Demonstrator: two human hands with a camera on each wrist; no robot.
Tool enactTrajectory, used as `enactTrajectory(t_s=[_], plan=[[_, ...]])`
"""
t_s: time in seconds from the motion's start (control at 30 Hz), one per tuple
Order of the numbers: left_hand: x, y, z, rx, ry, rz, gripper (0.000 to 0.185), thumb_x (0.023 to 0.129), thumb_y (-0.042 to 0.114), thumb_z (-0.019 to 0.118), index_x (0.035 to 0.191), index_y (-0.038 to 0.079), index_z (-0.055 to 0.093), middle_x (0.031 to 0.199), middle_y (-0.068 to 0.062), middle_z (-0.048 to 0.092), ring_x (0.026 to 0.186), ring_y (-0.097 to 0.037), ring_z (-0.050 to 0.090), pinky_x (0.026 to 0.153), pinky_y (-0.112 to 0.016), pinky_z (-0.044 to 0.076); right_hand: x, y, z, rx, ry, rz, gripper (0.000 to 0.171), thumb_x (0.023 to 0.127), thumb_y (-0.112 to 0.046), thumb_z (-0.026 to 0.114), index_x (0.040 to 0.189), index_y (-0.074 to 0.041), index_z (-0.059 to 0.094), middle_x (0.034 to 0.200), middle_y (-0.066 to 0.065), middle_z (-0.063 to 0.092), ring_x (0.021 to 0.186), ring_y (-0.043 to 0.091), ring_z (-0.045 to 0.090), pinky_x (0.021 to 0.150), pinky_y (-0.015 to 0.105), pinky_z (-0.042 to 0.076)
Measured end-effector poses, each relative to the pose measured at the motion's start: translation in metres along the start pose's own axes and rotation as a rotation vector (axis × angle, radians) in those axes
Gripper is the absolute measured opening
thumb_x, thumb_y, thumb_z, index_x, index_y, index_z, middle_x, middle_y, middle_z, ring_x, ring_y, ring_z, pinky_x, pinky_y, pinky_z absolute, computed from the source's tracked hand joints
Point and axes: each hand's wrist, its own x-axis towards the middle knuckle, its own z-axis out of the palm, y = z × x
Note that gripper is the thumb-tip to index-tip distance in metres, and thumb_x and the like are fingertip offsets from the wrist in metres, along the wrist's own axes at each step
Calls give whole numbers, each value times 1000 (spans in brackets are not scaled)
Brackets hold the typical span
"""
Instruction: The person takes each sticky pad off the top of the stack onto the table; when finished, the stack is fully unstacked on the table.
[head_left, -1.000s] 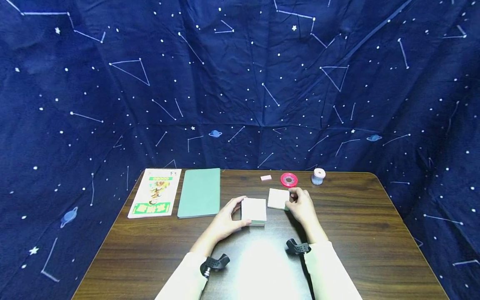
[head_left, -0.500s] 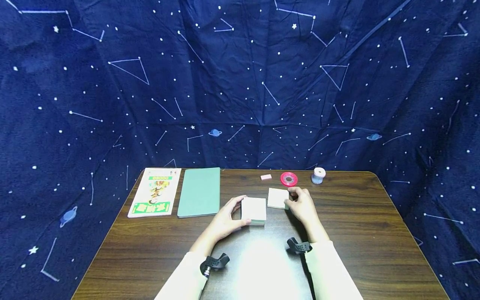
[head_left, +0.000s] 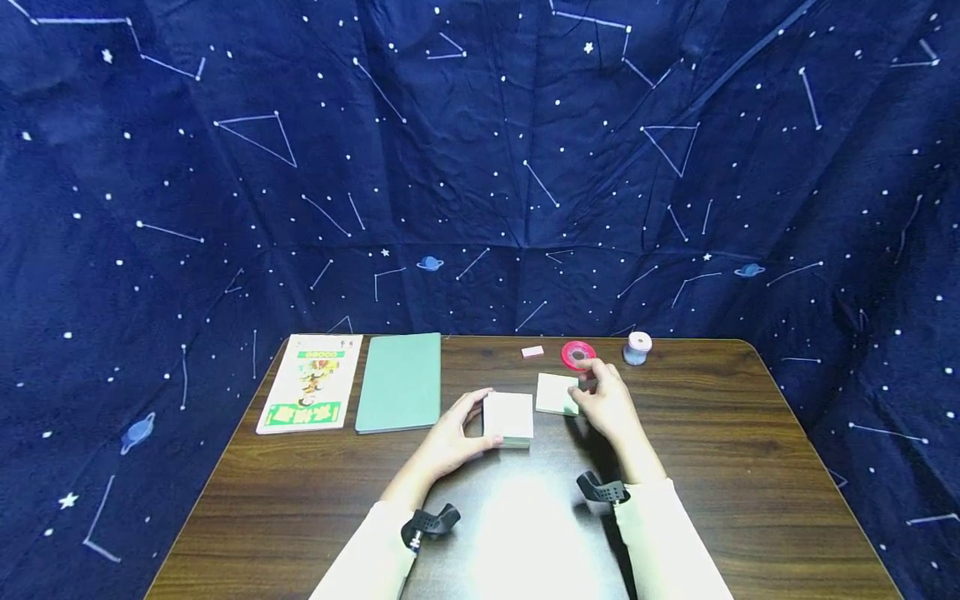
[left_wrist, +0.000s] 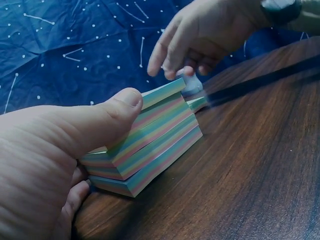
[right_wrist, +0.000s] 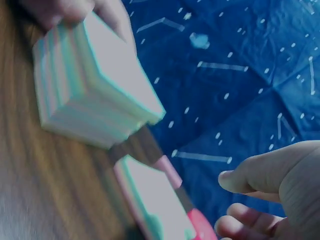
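My left hand (head_left: 448, 446) grips a stack of sticky note pads (head_left: 508, 418), thumb on the near side and fingers round the left and far side. In the left wrist view the stack's edges (left_wrist: 155, 142) show pastel stripes, and its layers sit slightly out of line. To the right of the stack lies a single, thinner sticky note pad (head_left: 555, 394) with a white top. My right hand (head_left: 609, 408) hovers over that pad's right edge. In the right wrist view, thumb and fingers (right_wrist: 295, 175) are spread apart with nothing between them.
Behind the pads lie a small pink block (head_left: 532, 352), a red ring-shaped roll (head_left: 573, 353) and a white-and-blue spool (head_left: 637, 349). A green notebook (head_left: 399, 383) and an illustrated book (head_left: 311, 385) lie to the left on the wooden table (head_left: 750, 467). A starry blue cloth (head_left: 480, 167) hangs behind.
My right hand has let go of the single pad's right edge and risen slightly, its fingers spreading. The left hand and the stack have stayed in place.
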Motion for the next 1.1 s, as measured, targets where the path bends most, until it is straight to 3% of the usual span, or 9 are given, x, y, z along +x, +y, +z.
enactTrajectory(t_s=[0.27,0.53,0.73,0.9,1.0,1.1], plan=[[-1,2,1,-8,-10,-8,84,91,24,91,163,11,49,161,-15,54,154,-36,51,135,-42,40,-8,-24,-5,148,-114,-61,42,91,-4,80,132,0,69,112,24,67,89,24,59,74,23,49],[1,3,0,-20,-9,9,85,91,23,91,163,7,48,159,-16,55,154,-36,51,134,-42,40,-12,-35,9,261,-282,-48,48,92,-9,82,137,-4,66,117,26,67,81,16,59,67,21,51],[-3,0,0,6,-13,0,86,92,27,90,163,6,47,162,-15,54,154,-36,51,134,-45,41,-19,-36,22,216,-352,-110,54,90,-10,87,139,-4,64,116,27,64,81,19,62,67,21,51],[-4,-1,0,-18,-13,24,85,92,23,90,163,3,47,161,-18,54,154,-39,51,134,-47,40,-23,-35,31,135,-368,-162,63,87,-13,92,141,-2,62,131,28,57,106,31,62,76,20,56],[-2,0,-1,-22,-15,25,86,92,24,90,163,4,47,162,-17,54,154,-38,50,135,-46,39,-24,-35,36,71,-361,-162,69,85,-17,94,143,-2,61,142,27,53,122,37,55,87,27,58],[-1,1,-2,-20,-13,24,86,91,24,90,163,5,48,162,-17,54,154,-37,51,135,-47,40,-24,-36,39,27,-345,-137,75,82,-19,96,145,-1,60,140,26,56,126,40,52,97,40,58]])
